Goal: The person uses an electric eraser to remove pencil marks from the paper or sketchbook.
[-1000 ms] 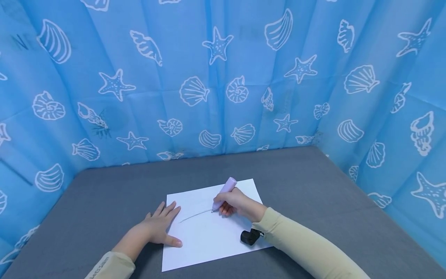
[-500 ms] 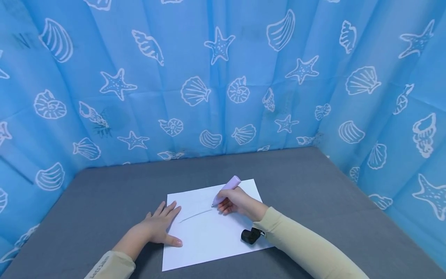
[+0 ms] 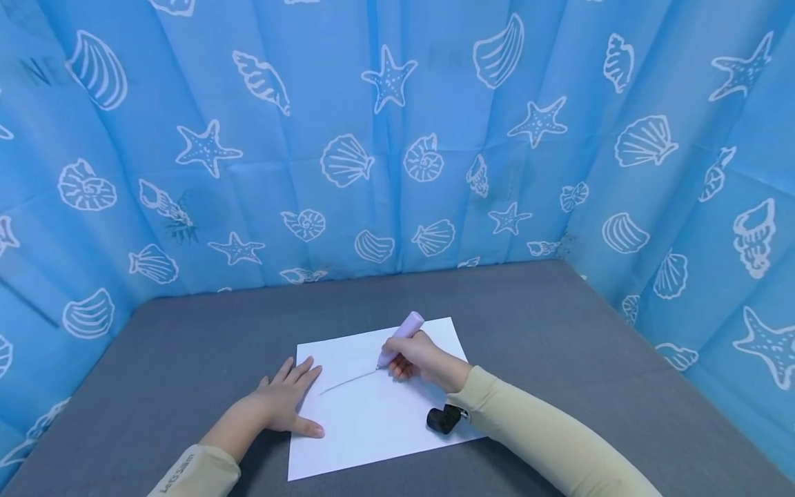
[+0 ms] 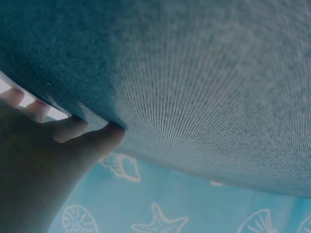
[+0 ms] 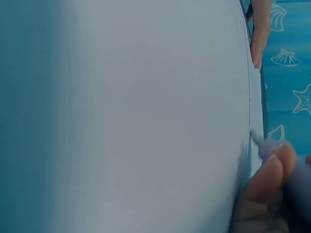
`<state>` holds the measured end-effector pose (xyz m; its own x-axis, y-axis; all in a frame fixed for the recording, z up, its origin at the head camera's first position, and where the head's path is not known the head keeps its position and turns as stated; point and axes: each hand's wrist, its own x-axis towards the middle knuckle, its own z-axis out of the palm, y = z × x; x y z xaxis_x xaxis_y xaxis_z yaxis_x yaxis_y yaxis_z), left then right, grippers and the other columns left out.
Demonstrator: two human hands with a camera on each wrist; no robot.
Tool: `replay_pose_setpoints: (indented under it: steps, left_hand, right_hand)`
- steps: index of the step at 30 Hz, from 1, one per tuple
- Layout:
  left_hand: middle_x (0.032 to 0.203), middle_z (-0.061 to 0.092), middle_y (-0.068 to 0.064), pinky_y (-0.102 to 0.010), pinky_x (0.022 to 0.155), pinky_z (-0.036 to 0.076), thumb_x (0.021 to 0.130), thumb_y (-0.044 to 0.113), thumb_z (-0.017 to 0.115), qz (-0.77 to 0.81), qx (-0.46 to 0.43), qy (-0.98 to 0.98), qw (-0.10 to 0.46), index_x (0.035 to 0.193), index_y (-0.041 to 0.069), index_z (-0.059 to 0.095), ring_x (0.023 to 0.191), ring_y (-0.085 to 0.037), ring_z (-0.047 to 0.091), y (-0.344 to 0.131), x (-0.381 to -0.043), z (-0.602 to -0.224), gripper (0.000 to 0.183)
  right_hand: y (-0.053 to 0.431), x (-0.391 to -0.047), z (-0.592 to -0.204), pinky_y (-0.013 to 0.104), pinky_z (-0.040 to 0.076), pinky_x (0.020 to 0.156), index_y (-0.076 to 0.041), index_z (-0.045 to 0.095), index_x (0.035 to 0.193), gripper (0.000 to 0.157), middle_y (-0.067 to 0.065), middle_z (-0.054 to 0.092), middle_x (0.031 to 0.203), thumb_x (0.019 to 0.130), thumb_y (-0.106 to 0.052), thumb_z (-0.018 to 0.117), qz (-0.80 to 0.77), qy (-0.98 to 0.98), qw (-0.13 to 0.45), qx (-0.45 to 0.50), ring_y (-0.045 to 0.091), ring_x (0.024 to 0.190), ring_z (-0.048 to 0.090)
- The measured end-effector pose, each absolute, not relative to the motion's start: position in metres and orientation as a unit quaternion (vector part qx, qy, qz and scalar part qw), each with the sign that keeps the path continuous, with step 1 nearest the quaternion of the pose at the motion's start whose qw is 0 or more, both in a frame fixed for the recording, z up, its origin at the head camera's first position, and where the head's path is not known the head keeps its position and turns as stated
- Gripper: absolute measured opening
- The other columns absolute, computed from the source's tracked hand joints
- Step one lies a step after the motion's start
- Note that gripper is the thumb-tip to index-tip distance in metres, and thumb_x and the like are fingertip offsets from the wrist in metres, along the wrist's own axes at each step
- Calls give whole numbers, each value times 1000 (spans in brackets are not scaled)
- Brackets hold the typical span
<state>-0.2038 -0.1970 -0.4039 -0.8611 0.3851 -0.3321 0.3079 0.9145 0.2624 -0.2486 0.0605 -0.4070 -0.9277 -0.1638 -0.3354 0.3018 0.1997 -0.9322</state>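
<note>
A white sheet of paper (image 3: 360, 435) lies on the grey table, with one thin dark line (image 3: 348, 383) slanting up to the right across it. My right hand (image 3: 416, 355) grips a thick lilac pen (image 3: 408, 326), its tip at the right end of that line. In the right wrist view, thumb and fingers pinch the pen (image 5: 267, 145) close to its tip. My left hand (image 3: 282, 400) rests with fingers spread over the paper's left edge, thumb on the sheet. The left wrist view shows the left hand (image 4: 53, 150) from its side, fingertips down.
Grey cloth covers the table (image 3: 205, 352). A blue curtain (image 3: 397, 172) with white shells and starfish hangs behind and along the sides. A small black wrist camera (image 3: 444, 419) sits under my right sleeve, above the paper's lower right part.
The pen's tip lifted slightly off the line's end around half a second ago and is now back at it. The pen's tilt shifted a little. My left hand has stayed in place.
</note>
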Motion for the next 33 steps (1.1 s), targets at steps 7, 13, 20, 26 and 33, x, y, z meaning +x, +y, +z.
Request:
replay_pose_setpoints:
  steps: [7,13,20,26,33]
  left_hand:
    - [159,16,-18,-74,103,15,68,64,77,101,178,959,195,151,5,30,143,-50,7,-196,-202,-403,113]
    - [159,17,-19,-74,103,15,68,63,78,95,176,961,193,151,5,30,142,-50,8,-196,-202,-403,112]
    - [160,15,-17,-73,104,14,67,68,75,98,177,960,196,152,6,28,143,-48,6,-198,-207,-407,115]
    - [159,16,-18,-73,104,15,69,63,77,92,175,960,198,152,6,29,143,-49,7,-196,-203,-399,111]
    - [159,16,-19,-73,104,15,69,63,77,90,175,960,199,151,5,30,143,-49,7,-196,-203,-399,111]
  right_hand:
    - [61,-249,-409,20,42,44,1,58,84,14,6,52,57,86,-12,64,-624,759,181,44,11,45,46]
    - [63,-251,-409,21,41,44,0,59,81,16,5,52,56,87,-14,64,-621,760,189,29,11,46,46]
    - [64,-253,-410,22,49,51,5,61,95,19,9,59,65,87,-12,60,-643,739,200,35,13,51,55]
    - [61,-253,-411,21,44,47,6,61,89,15,7,55,59,82,-8,60,-647,740,181,39,12,48,50]
    - [58,-251,-410,20,43,45,3,60,87,13,6,54,57,84,-10,62,-633,749,192,38,11,46,49]
